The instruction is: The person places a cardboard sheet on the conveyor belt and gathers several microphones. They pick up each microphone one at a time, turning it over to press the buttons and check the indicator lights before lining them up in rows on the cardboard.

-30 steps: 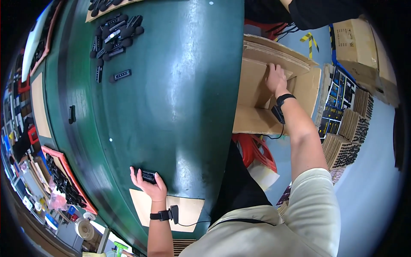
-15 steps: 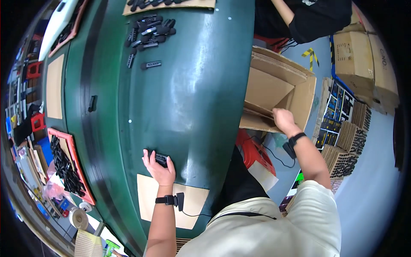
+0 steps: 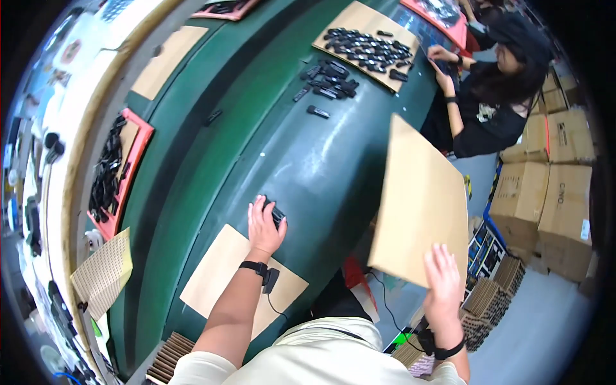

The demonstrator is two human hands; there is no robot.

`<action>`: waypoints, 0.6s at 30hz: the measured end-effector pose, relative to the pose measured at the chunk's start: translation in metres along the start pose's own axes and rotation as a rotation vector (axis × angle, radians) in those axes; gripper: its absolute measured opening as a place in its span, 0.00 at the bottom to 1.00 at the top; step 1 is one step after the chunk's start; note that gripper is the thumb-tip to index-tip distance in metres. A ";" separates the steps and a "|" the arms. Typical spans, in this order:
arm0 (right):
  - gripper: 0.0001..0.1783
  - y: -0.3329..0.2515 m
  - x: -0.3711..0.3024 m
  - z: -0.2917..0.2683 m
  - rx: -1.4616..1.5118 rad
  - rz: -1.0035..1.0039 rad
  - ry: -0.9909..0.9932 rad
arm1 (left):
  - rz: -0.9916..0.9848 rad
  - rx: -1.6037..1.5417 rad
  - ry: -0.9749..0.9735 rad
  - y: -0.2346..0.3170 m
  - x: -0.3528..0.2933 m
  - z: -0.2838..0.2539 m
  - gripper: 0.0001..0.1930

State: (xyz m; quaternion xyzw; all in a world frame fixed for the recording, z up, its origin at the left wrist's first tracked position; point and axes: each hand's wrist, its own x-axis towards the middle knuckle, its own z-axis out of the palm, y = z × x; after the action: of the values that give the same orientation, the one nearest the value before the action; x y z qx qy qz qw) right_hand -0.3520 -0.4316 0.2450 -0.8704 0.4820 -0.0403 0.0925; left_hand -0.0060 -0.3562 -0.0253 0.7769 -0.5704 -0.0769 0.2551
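Observation:
My right hand (image 3: 443,279) holds a large tan cardboard sheet (image 3: 420,202) by its near edge, fingers against its face; the thumb is hidden. The sheet stands tilted up beside the table's right edge. On the green table, my left hand (image 3: 266,231) is curled around small black devices (image 3: 277,217), partly covered by its fingers. Beneath my left forearm lies another flat cardboard sheet (image 3: 215,269). Farther up the table are a loose pile of black devices with foam-like heads (image 3: 330,80) and a single one (image 3: 318,111) nearer me.
A cardboard sheet (image 3: 359,25) covered with rows of black devices lies at the far end. A co-worker in black (image 3: 494,96) sits at the far right. Red trays (image 3: 138,151) stand left. Cartons (image 3: 564,199) and cardboard stacks (image 3: 491,301) are on the floor at right.
My right hand has come out of the cardboard box with a sheet and raised it beside the table. My left hand stays at the black devices. The view has turned, showing more of the co-worker.

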 end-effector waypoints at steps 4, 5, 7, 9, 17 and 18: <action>0.33 -0.047 0.024 0.040 0.080 -0.220 -0.124 | -0.040 -0.019 0.027 0.000 -0.004 0.000 0.26; 0.34 -0.057 0.027 0.057 0.126 -0.244 -0.176 | -0.061 -0.017 0.036 -0.001 -0.004 0.002 0.26; 0.35 -0.074 0.029 0.094 0.169 -0.271 -0.231 | -0.066 -0.013 0.072 -0.008 -0.005 0.007 0.25; 0.37 -0.080 0.026 0.138 0.143 -0.323 -0.232 | -0.073 0.004 0.134 -0.016 -0.009 0.010 0.25; 0.39 -0.082 0.048 0.227 0.186 -0.269 -0.233 | -0.358 -0.099 0.339 -0.023 0.031 -0.021 0.24; 0.39 -0.087 0.054 0.232 0.186 -0.274 -0.242 | -0.323 -0.121 0.342 -0.017 0.043 -0.027 0.24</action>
State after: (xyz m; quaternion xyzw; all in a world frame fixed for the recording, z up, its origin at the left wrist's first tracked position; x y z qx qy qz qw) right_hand -0.2139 -0.4042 0.0341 -0.9140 0.3387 0.0079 0.2232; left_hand 0.0340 -0.3837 -0.0026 0.8431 -0.3815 -0.0184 0.3785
